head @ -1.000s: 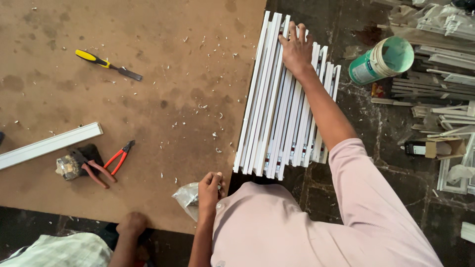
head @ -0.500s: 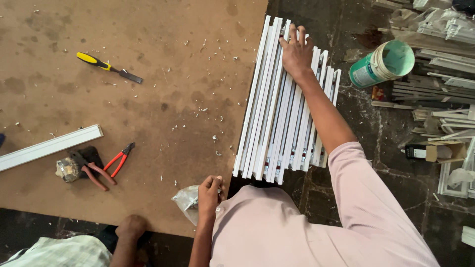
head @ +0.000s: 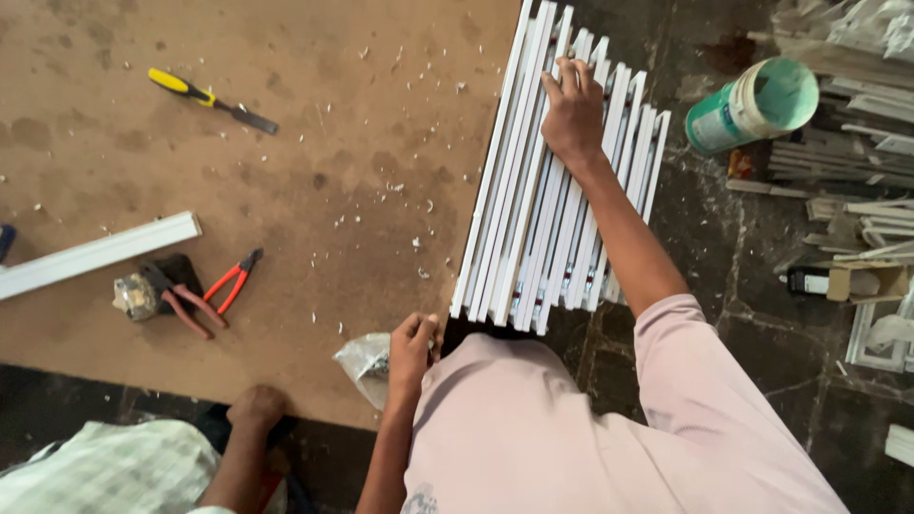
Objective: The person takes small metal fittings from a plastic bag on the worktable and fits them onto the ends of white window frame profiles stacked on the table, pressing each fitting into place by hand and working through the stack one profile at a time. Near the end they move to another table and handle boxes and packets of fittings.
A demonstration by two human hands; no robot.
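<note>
R hand flat, fingers spread on stack of white strips, L hand pinching clear plastic bag at board edge, red pliers nearby

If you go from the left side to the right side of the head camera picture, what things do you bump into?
White strip → red-handled pliers → small plastic bag under the left hand → bundle of white profiles under the right hand → green-topped can → cardboard box.
</note>
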